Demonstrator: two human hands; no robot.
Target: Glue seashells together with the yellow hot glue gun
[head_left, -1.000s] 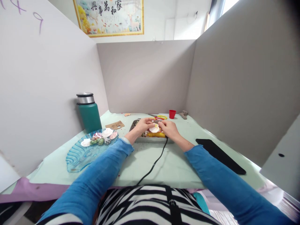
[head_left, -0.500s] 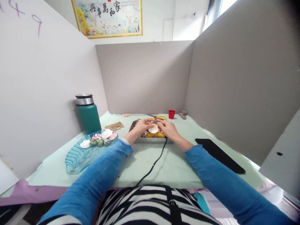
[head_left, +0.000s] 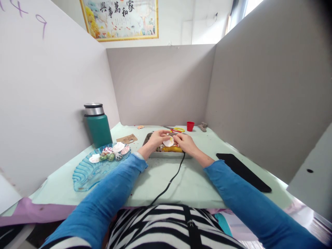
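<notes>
Grey partition boards wall in a desk [head_left: 181,183] spread with pale green paper, a framed picture hanging on the wall beyond. At far left a green flask [head_left: 98,125] stands against the board, and in front of it a blue glass dish [head_left: 85,173] holds a cluster of shells [head_left: 111,154] near its far end, with a brown card tag [head_left: 127,139] just beyond. Both blue sleeves reach to a metal tray [head_left: 169,155] at mid-desk. Over it the left hand [head_left: 157,138] and right hand [head_left: 185,142] meet on a white shell [head_left: 168,141], fingers of each pinched on its edges; something yellow [head_left: 172,149] lies in the tray below, and a black cord [head_left: 168,183] runs from there back towards the body. Compared with a second ago the shell sits slightly further left and tipped a little differently, while the hands hold almost the same spot, so the change reads as a small turning of the shell between the fingertips, fine work in place rather than a carry. What the right fingers may also hold is too small to tell. Yellow-handled scissors [head_left: 177,130], a red cup [head_left: 190,126] and a small grey lump [head_left: 202,127] lie beyond the tray, and a black strip [head_left: 243,172] lies flat at right.
</notes>
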